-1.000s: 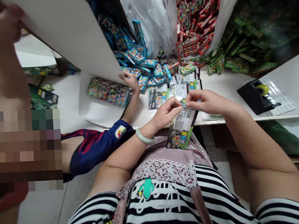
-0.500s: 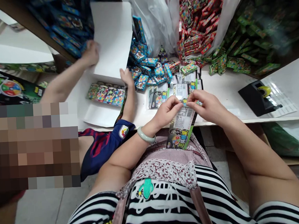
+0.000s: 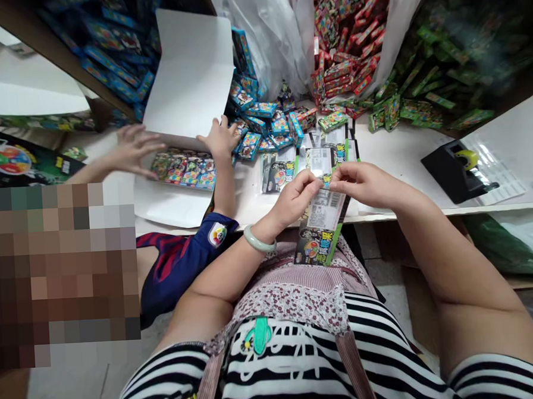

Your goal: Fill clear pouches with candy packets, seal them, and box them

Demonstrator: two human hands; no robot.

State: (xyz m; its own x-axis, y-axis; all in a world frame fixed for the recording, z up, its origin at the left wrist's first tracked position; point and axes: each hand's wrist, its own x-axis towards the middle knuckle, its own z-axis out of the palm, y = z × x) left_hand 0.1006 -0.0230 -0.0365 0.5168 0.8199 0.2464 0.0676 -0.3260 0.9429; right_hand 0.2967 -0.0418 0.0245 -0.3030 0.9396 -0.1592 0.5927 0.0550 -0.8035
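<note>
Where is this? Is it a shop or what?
Probably a packing workplace rather than a shop, though I can't be sure. Little red boxes and blue boxes lie in loose heaps, a black tape dispenser sits on the white bench, and somebody is holding a printed packet.

And here the left hand (image 3: 295,198) and right hand (image 3: 364,185) cover part of the printed packet (image 3: 317,232), its smallest print unreadable! Beyond the packet, red boxes (image 3: 344,64) run out of view; right of it, green boxes (image 3: 440,100) blur into shadow; left, pixelation masks a co-worker (image 3: 181,269).
</note>
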